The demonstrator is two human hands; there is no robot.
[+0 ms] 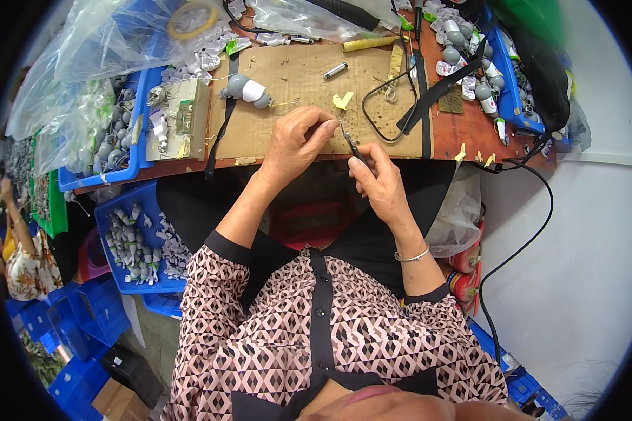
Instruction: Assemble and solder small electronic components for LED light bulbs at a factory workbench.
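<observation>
Right hand (378,177) is clamped around a small dark hand tool (351,144), its tip angled up toward the left hand (296,140), whose fingertips are pinched together on something too small to make out. The two grips all but meet over the near edge of the cardboard sheet (295,84). Beyond the left-hand pinch lies a grey-and-white bulb part (246,89); further left, a blue bin (137,126).
</observation>
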